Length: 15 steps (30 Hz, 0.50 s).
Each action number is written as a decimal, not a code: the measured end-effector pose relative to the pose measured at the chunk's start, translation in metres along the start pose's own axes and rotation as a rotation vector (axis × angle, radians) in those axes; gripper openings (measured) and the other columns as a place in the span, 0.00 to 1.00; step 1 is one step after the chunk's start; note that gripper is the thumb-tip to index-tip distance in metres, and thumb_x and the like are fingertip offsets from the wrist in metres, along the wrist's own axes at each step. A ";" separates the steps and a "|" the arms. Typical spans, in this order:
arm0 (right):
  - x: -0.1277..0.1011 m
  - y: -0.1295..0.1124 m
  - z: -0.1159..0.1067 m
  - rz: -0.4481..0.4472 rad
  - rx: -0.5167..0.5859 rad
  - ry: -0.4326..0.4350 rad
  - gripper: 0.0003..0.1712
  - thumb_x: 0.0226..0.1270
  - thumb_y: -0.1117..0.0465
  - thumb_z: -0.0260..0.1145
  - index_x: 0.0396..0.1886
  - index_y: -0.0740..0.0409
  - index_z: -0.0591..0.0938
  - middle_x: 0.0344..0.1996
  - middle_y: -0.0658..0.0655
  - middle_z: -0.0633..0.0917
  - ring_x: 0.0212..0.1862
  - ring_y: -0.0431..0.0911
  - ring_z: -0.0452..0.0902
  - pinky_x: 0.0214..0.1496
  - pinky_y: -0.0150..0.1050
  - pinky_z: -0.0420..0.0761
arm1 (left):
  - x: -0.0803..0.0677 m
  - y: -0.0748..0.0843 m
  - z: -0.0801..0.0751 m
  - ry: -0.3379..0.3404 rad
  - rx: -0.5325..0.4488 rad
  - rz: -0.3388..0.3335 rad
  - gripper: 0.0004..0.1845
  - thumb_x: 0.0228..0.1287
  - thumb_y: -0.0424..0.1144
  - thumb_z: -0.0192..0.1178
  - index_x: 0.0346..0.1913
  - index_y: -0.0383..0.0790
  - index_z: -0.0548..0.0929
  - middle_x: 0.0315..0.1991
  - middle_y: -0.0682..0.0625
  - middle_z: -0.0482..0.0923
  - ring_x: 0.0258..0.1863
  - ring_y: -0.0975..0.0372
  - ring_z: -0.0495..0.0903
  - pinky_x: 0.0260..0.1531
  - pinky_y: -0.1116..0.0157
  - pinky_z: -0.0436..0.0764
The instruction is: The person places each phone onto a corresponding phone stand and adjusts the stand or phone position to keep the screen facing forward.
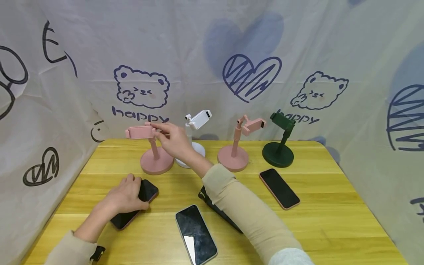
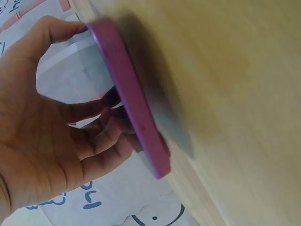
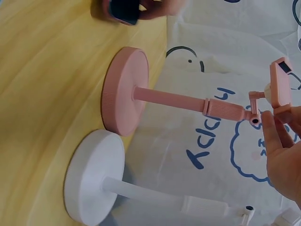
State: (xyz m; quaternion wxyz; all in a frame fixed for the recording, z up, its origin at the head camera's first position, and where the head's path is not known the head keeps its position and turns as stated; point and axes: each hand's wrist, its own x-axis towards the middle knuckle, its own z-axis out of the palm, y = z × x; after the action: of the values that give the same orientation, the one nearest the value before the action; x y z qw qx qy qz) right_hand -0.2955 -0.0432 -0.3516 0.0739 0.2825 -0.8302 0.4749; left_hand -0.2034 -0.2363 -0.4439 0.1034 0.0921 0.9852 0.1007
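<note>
Under the left hand (image 1: 127, 194) sits a dark phone with a pinkish-purple case (image 1: 134, 203), lying flat on the yellow tabletop (image 1: 331, 228) with its long axis running diagonally from near-left to far-right, so it pokes out past the fingers at both ends. From the left wrist view the thumb and curled fingers (image 2: 101, 139) look wrapped around the case edge (image 2: 129, 99), though it's blurry and I can't tell if the phone has lifted off the wood at all. Just beyond and slightly right of those fingers is the pink stand (image 1: 155, 162), and the right hand (image 1: 173, 141) is up at its clamp (image 1: 139, 132), fingers pinching the right end of it; the clamp's long axis lies sideways, sticking out to the left of that hand. So the left hand is the one nearer the phone, the right the one on the holder, and the phone lies below and toward the person from the clamp. Further right: a white stand (image 1: 193, 147) partly hidden behind the right hand, a second phone (image 1: 196, 234), another dark phone (image 1: 212, 206) mostly covered by the sleeve, another pink stand (image 1: 233, 156), a green stand (image 1: 278, 152) and a phone beside it (image 1: 279, 188).
</note>
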 end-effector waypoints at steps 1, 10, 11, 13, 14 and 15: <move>-0.001 0.001 0.000 0.001 0.009 -0.001 0.22 0.78 0.57 0.59 0.69 0.45 0.77 0.59 0.52 0.83 0.57 0.44 0.83 0.56 0.27 0.83 | 0.000 0.001 0.000 0.024 -0.005 -0.001 0.53 0.43 0.59 0.76 0.64 0.23 0.70 0.50 0.32 0.70 0.42 0.49 0.72 0.28 0.56 0.78; -0.016 0.013 -0.003 0.025 0.128 0.034 0.27 0.77 0.58 0.60 0.74 0.49 0.71 0.63 0.53 0.81 0.60 0.45 0.82 0.62 0.31 0.82 | 0.002 0.006 0.000 0.324 -0.011 0.021 0.52 0.40 0.57 0.75 0.65 0.26 0.68 0.50 0.32 0.69 0.41 0.47 0.70 0.22 0.56 0.77; -0.018 0.014 -0.004 0.028 0.135 0.044 0.27 0.77 0.58 0.60 0.73 0.49 0.72 0.62 0.53 0.81 0.60 0.45 0.82 0.62 0.32 0.82 | 0.002 0.007 0.001 0.360 -0.015 0.026 0.52 0.40 0.57 0.75 0.65 0.27 0.68 0.50 0.32 0.69 0.42 0.47 0.71 0.22 0.55 0.78; -0.022 0.016 -0.006 0.035 0.150 0.067 0.26 0.77 0.59 0.61 0.72 0.51 0.74 0.62 0.53 0.82 0.59 0.45 0.82 0.62 0.34 0.82 | 0.003 0.009 0.002 0.440 -0.027 0.041 0.52 0.40 0.56 0.76 0.65 0.28 0.69 0.50 0.33 0.69 0.43 0.46 0.71 0.22 0.52 0.81; -0.024 0.017 -0.007 0.039 0.158 0.078 0.25 0.76 0.59 0.61 0.71 0.51 0.75 0.62 0.53 0.82 0.59 0.46 0.83 0.62 0.35 0.82 | 0.004 0.010 0.003 0.483 -0.032 0.050 0.52 0.39 0.56 0.77 0.65 0.29 0.69 0.50 0.33 0.69 0.43 0.46 0.71 0.23 0.51 0.81; -0.026 0.018 -0.008 0.044 0.165 0.087 0.25 0.76 0.59 0.61 0.70 0.51 0.75 0.62 0.53 0.82 0.59 0.46 0.83 0.63 0.35 0.82 | 0.004 0.012 0.003 0.527 -0.034 0.060 0.52 0.38 0.55 0.77 0.65 0.29 0.69 0.49 0.34 0.69 0.43 0.46 0.71 0.23 0.50 0.82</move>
State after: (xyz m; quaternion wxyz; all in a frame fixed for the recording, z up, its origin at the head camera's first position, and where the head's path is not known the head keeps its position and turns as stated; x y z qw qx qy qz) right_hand -0.2846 -0.0193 -0.3713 0.0759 0.2485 -0.7902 0.5551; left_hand -0.2049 -0.2234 -0.4453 -0.1581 0.0899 0.9732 0.1408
